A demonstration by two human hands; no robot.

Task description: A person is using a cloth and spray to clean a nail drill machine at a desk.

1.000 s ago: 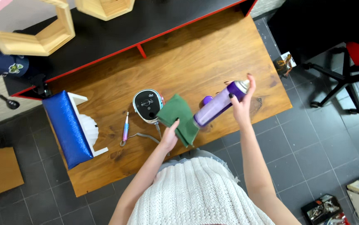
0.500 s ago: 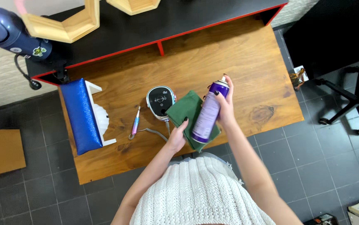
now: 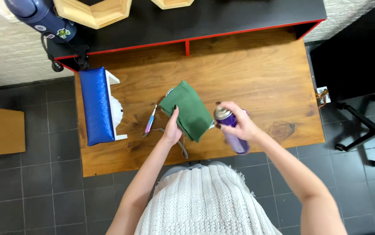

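My right hand [image 3: 243, 125] grips a purple spray can [image 3: 232, 132] with a silver top, held above the front of the wooden desk [image 3: 257, 74]; its top points toward a green cloth [image 3: 188, 109]. My left hand [image 3: 172, 129] holds the cloth by its near edge, lifted over a round white device, which is almost fully hidden under it. A grey cable [image 3: 181, 146] runs out from below the cloth. A slim purple pen-like tool [image 3: 149, 122] lies just left of my left hand.
A blue padded armrest on a white stand [image 3: 97, 105] sits at the desk's left end. A black shelf with red edging [image 3: 187, 21] spans the back, with wooden hexagon frames [image 3: 92, 12] and a blue lamp head [image 3: 41, 16]. An office chair base [image 3: 370, 126] stands right.
The spray can has swung from lying sideways at the right to upright, close to the cloth. The green cloth was lifted over the round white device, covering it.
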